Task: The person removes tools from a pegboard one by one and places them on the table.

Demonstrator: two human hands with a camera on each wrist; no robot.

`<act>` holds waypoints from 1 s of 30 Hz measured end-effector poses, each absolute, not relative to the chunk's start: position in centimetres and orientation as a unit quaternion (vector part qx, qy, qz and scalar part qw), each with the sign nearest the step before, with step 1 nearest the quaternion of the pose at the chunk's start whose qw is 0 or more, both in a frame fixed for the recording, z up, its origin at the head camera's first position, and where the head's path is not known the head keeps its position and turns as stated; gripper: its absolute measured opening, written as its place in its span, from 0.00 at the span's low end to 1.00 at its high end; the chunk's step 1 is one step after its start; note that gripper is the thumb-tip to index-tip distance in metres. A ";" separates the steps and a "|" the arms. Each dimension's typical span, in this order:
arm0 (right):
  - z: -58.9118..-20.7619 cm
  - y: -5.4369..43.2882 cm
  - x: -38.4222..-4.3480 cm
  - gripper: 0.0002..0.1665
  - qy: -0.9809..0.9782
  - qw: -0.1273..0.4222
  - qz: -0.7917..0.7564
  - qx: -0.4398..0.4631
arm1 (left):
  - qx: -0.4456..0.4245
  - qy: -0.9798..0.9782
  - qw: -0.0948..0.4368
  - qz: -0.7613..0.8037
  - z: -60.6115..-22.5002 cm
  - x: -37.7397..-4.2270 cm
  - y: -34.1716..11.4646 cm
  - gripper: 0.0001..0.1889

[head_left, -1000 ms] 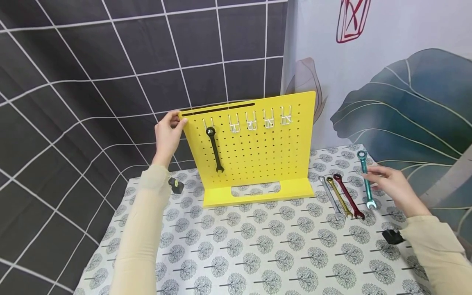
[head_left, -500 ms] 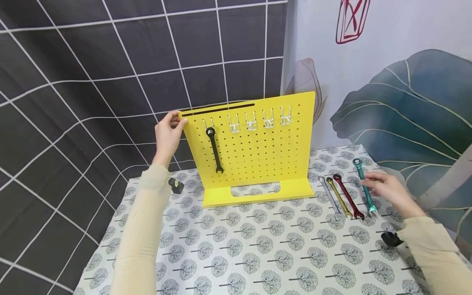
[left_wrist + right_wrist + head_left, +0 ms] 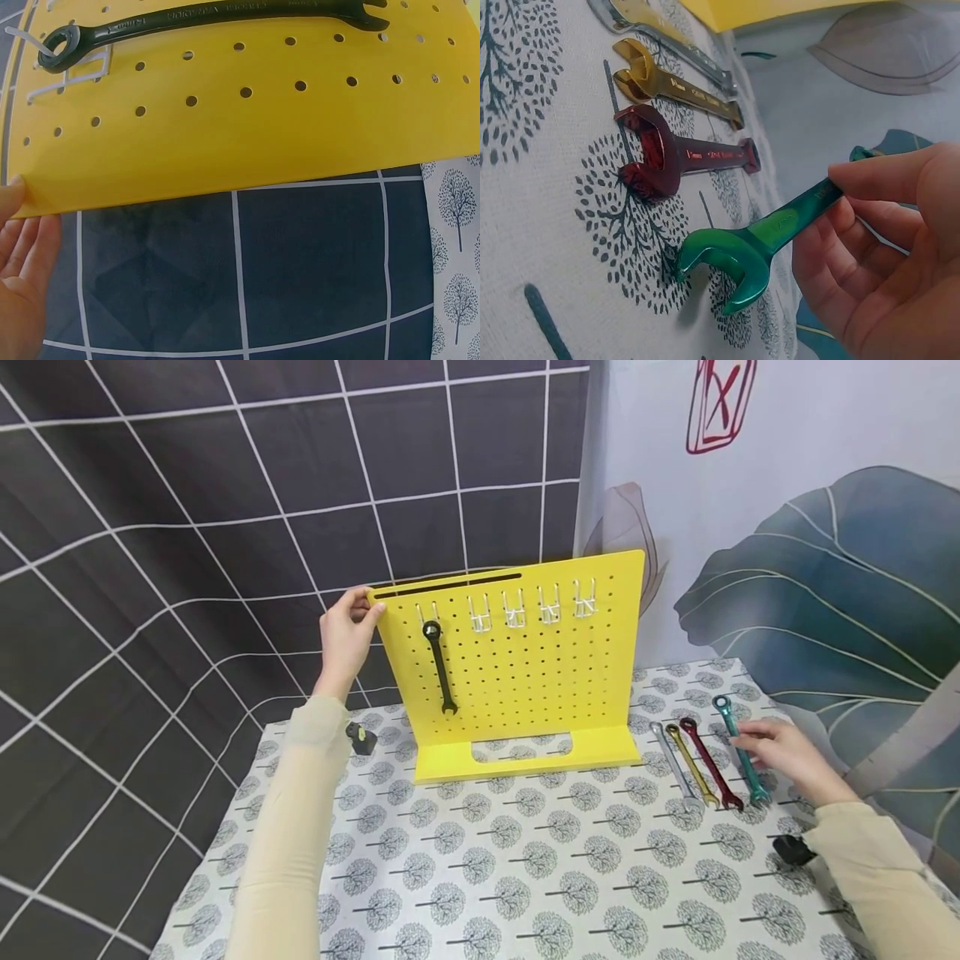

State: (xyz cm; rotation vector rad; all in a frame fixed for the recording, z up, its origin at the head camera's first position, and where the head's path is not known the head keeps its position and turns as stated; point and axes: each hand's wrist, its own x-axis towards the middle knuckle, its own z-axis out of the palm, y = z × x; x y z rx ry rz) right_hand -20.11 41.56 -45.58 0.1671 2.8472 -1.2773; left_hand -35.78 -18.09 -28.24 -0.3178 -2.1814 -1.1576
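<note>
My left hand (image 3: 347,635) pinches the upper left corner of a yellow pegboard (image 3: 525,681), thumb in front and fingers behind. A black combination wrench (image 3: 441,668) hangs by its ring end on the leftmost hook of the board. At the right, my right hand (image 3: 787,756) pinches a green combination wrench (image 3: 795,221) by its shaft between thumb and fingers. Its open end is close to the tablecloth; whether it touches I cannot tell. Beside it lie a red wrench (image 3: 708,764), a gold wrench (image 3: 692,762) and a silver wrench (image 3: 672,762), side by side.
Several white wire hooks (image 3: 514,610) run along the top of the board, right of the black wrench. The tablecloth (image 3: 517,860) has a tree print. Behind the board hangs a dark grid curtain (image 3: 247,552); a leaf-patterned backdrop (image 3: 840,568) stands at the right.
My right hand has brought the green wrench left and down, nearer the red wrench and the table. The left hand keeps its grip on the board corner.
</note>
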 end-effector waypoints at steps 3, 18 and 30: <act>-45.7 41.5 -20.1 0.36 0.915 0.015 -0.398 0.058 | -0.121 -0.830 0.319 -0.440 -28.3 -35.8 -18.1 0.16; -46.4 41.6 -20.7 0.36 0.916 0.021 -0.397 0.055 | -0.116 -0.832 0.313 -0.442 -28.3 -35.7 -18.0 0.17; -46.9 41.9 -20.9 0.35 0.918 0.030 -0.392 0.051 | -0.118 -0.832 0.313 -0.443 -28.4 -36.0 -18.2 0.17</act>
